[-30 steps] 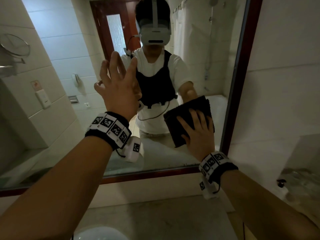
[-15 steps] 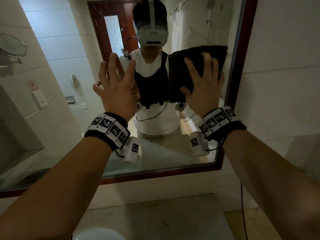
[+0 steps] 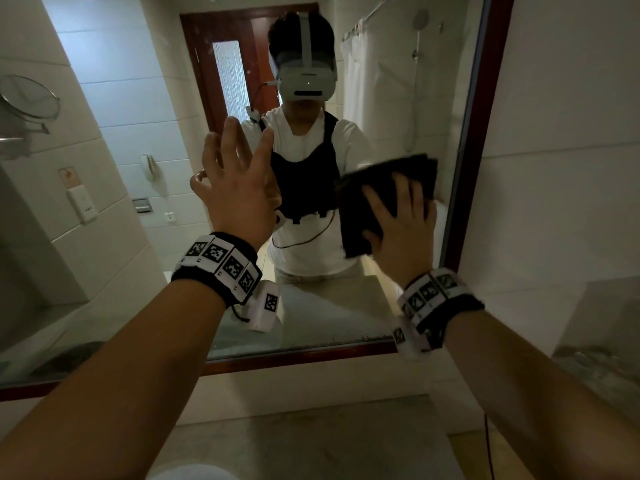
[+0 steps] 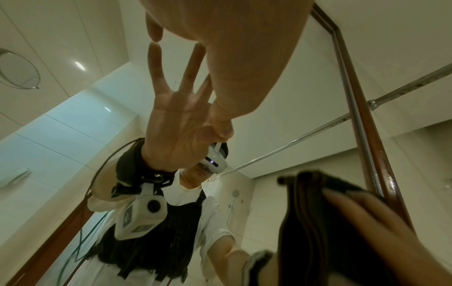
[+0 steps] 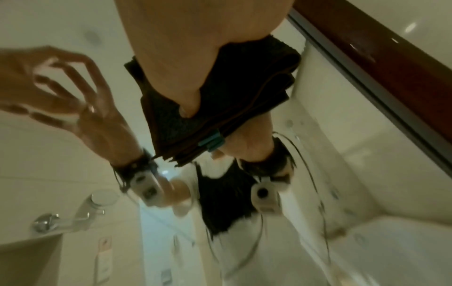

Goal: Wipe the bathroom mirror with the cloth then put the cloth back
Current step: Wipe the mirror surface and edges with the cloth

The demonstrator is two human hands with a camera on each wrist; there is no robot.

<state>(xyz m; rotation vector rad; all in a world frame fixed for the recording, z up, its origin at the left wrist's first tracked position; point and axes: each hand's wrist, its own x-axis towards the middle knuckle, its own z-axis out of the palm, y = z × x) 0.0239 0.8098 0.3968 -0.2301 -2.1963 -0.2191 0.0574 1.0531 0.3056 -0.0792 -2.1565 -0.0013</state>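
Note:
The bathroom mirror (image 3: 162, 109) has a dark red frame (image 3: 476, 133). A dark folded cloth (image 3: 356, 209) lies flat on the glass near the right side of the frame, at mid height. My right hand (image 3: 401, 226) presses it there with fingers spread and straight; the right wrist view shows the thumb lying on the cloth (image 5: 244, 77). My left hand (image 3: 239, 185) is open left of the cloth, fingers spread, fingertips against the glass. In the left wrist view the left hand (image 4: 232, 58) meets its own reflection, with the cloth (image 4: 318, 232) at lower right.
A pale stone counter (image 3: 311, 441) runs below the mirror, with a washbasin rim (image 3: 194, 474) at the bottom edge. A round shaving mirror (image 3: 31, 98) hangs on the left wall. The tiled wall (image 3: 561, 168) adjoins the frame on the right, and a thin cable (image 3: 489, 445) hangs by it.
My right hand swept the cloth from low on the glass up to the top right, then back down to mid height. The left hand stayed on the mirror.

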